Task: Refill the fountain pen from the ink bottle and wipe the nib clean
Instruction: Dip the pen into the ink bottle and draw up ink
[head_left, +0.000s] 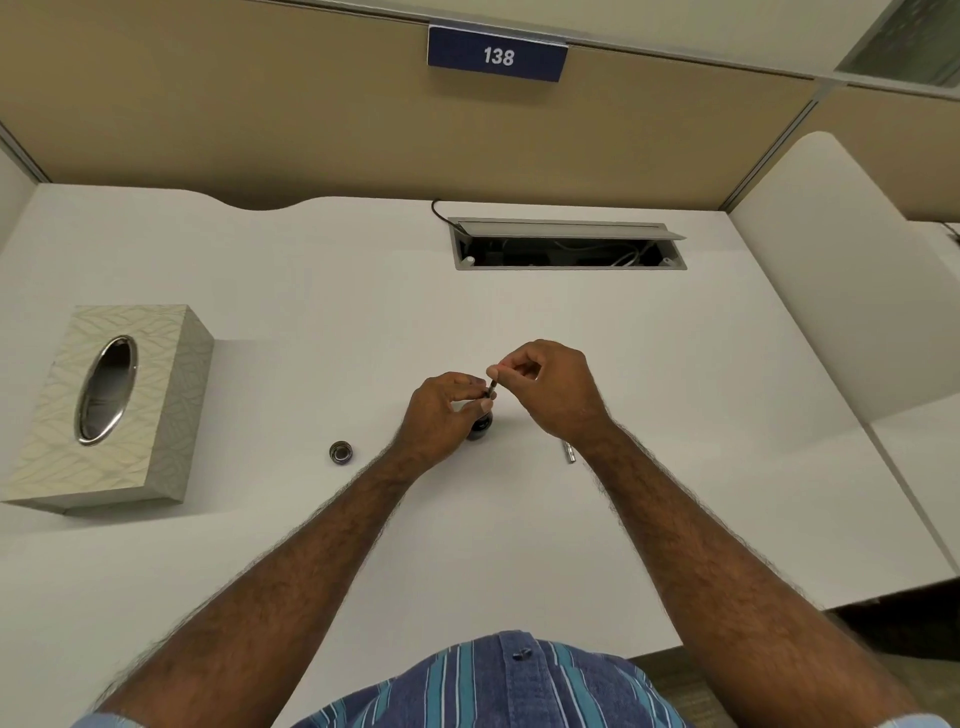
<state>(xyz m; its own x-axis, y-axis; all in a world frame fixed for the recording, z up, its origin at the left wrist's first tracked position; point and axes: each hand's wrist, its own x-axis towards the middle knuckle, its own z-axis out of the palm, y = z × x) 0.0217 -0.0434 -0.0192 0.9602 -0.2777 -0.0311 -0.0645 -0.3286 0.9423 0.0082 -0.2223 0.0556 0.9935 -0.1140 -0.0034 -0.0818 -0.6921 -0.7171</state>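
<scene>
Right hand (550, 387) pinches pen (492, 387) over ink bottle (480, 427) — left hand (441, 413) steadies.

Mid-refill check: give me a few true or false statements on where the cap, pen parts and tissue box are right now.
1. The bottle cap lies on the desk, off the ink bottle. True.
2. The tissue box stands to the right of both hands. False: it is far left.
3. The right hand pinches the top of the thin dark pen part over the bottle. True.
4. The left hand rests flat on the desk. False: its grip is around the bottle.
5. A silver pen piece lies in the cable tray. False: it lies on the desk by the right wrist.
</scene>
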